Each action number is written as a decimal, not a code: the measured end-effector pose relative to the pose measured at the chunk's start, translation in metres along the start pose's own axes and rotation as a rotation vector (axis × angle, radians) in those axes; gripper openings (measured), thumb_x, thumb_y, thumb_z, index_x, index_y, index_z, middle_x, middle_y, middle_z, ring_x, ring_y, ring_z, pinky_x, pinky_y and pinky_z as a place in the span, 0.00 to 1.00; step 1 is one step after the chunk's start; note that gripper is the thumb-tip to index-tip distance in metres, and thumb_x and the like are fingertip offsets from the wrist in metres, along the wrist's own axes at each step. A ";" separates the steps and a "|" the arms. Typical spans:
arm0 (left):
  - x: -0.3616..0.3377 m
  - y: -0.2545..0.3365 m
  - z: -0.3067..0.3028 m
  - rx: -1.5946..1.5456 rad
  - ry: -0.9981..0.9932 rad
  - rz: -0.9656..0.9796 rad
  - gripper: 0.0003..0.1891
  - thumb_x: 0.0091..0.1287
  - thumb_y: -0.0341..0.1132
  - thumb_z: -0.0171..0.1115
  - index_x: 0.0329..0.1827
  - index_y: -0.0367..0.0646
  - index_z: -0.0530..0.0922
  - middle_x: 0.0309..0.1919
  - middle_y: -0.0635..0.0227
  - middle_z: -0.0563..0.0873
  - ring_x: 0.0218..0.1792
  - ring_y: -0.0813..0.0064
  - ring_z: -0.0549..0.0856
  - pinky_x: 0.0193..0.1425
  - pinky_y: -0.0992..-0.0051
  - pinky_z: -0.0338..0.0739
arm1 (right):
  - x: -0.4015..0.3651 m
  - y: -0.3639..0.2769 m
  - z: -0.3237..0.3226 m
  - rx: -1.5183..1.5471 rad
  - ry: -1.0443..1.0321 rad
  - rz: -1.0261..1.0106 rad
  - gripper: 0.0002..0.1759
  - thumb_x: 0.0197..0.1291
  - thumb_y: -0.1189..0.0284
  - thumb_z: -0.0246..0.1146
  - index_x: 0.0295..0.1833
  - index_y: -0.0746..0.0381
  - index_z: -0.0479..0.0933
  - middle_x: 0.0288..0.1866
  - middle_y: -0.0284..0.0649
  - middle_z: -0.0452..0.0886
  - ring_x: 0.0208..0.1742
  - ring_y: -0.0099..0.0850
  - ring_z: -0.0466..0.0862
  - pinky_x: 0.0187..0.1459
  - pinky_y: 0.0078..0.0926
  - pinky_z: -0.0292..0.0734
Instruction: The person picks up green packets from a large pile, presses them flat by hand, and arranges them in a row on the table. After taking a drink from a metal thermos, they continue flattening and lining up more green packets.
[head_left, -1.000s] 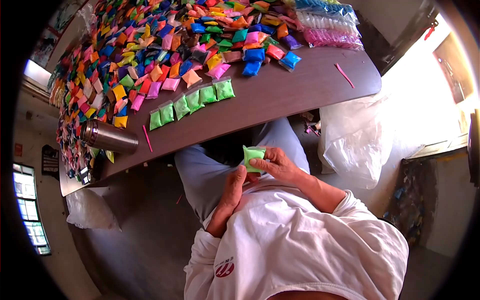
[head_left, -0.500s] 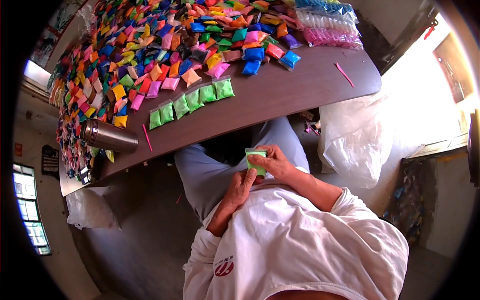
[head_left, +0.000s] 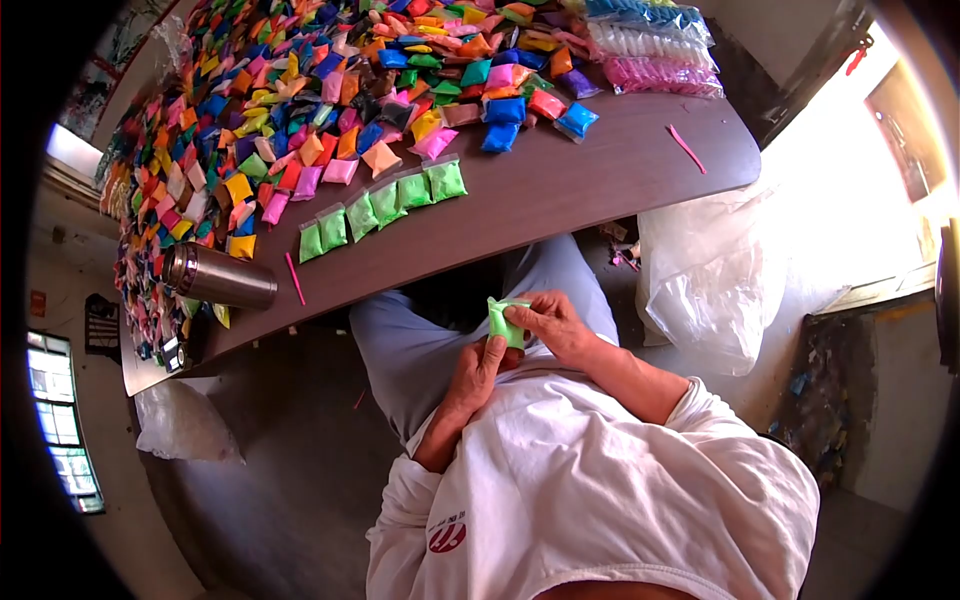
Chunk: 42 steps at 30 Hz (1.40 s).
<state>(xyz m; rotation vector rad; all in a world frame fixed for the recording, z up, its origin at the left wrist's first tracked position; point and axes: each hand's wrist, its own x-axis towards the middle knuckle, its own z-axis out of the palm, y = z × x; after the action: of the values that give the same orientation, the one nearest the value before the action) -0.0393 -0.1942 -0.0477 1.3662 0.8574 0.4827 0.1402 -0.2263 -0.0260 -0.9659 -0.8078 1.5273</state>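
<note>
A light green packet (head_left: 505, 322) is held over my lap, between both hands. My left hand (head_left: 478, 370) grips its lower left edge, thumb pressed on the front. The fingers of my right hand (head_left: 550, 325) are closed on its upper right side, thumb across the front. On the table in front lies a slanting row of several similar green packets (head_left: 384, 203), side by side.
The brown table (head_left: 600, 170) carries a large heap of coloured packets (head_left: 330, 100), a steel flask (head_left: 222, 276), two pink sticks (head_left: 295, 278) and stacked clear bags (head_left: 660, 50). Plastic bags hang or lie at right (head_left: 700, 280) and lower left (head_left: 185, 420).
The green packet's top has tilted slightly to the left and its surface looks more creased. My right thumb and fingers have shifted a little on it.
</note>
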 end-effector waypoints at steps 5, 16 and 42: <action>0.001 0.003 0.001 -0.068 0.032 -0.007 0.30 0.73 0.58 0.46 0.40 0.33 0.80 0.32 0.64 0.85 0.35 0.75 0.82 0.45 0.75 0.78 | 0.008 0.008 -0.005 -0.115 0.018 -0.129 0.16 0.69 0.62 0.58 0.39 0.65 0.80 0.28 0.33 0.80 0.24 0.21 0.75 0.29 0.20 0.71; 0.000 0.000 0.000 -0.021 0.001 -0.001 0.30 0.72 0.57 0.48 0.38 0.33 0.80 0.30 0.64 0.85 0.33 0.74 0.83 0.42 0.74 0.77 | 0.013 0.012 0.005 0.010 -0.009 0.154 0.15 0.63 0.63 0.64 0.42 0.65 0.80 0.28 0.33 0.80 0.31 0.18 0.77 0.33 0.20 0.72; 0.000 0.007 0.001 -0.100 0.065 -0.037 0.29 0.71 0.57 0.51 0.30 0.35 0.79 0.26 0.67 0.83 0.31 0.77 0.79 0.39 0.76 0.73 | 0.008 0.005 0.009 0.125 0.020 0.206 0.23 0.70 0.56 0.54 0.30 0.64 0.77 0.19 0.35 0.78 0.20 0.21 0.76 0.23 0.20 0.68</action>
<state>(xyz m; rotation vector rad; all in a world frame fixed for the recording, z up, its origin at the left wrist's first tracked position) -0.0376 -0.1932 -0.0411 1.2462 0.8984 0.5371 0.1298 -0.2187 -0.0280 -0.9936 -0.6047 1.7209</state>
